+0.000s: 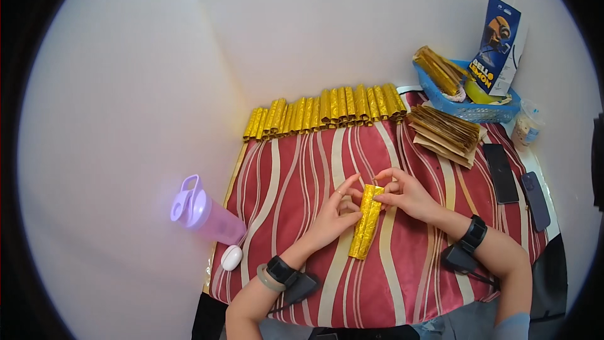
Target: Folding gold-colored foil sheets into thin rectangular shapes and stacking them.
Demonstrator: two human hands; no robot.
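A red, wavy-striped cloth [296,176] covers the worktop against white walls. At its middle, left hand [333,217] and right hand [402,194] pinch the top of a gold roll [366,223] lying on the cloth. Beyond it, a row of rolls [327,110] lines the cloth's far edge.

Lower edge of the striped cloth [440,289] (and both elbows) cut off at the picture's bottom rim.

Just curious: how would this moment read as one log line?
left hand: on gold roll | right hand: pinching roll top | rolls row: at cloth's far edge
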